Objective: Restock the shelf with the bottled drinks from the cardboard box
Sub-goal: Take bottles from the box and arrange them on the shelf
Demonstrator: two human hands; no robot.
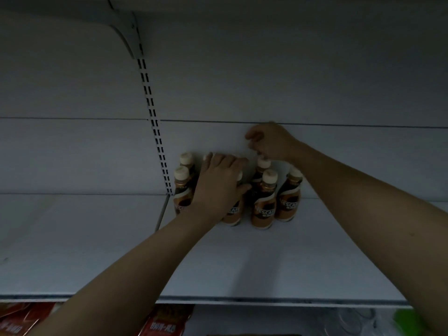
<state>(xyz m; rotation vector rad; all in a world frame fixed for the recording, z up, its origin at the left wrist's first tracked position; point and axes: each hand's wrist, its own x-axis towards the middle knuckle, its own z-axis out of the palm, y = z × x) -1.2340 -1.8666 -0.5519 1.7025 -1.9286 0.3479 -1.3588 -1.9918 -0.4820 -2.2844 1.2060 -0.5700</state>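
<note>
**Both hands at the bottles, back of the shelf**

Head view: the bottles [263,202] stand in a tight cluster at the rear of the white shelf [291,258], against the back wall and just right of the slotted upright [157,141]. In front of the bottles the shelf lies bare all the way to its front edge, and it is bare too on their right. Left of the upright the neighbouring board is also bare. Above the bottles the back wall rises clear to a bracket [128,37] under the upper shelf.

The left hand [218,185] lies over the middle of the cluster, fingers spread and wrapped on a bottle whose label shows below the palm. The right hand [271,141] hovers just above the rear right bottle's cap [263,163], fingers curled downward; whether it touches the cap I cannot tell. Below the shelf's front edge, red packets [164,321] show.
</note>
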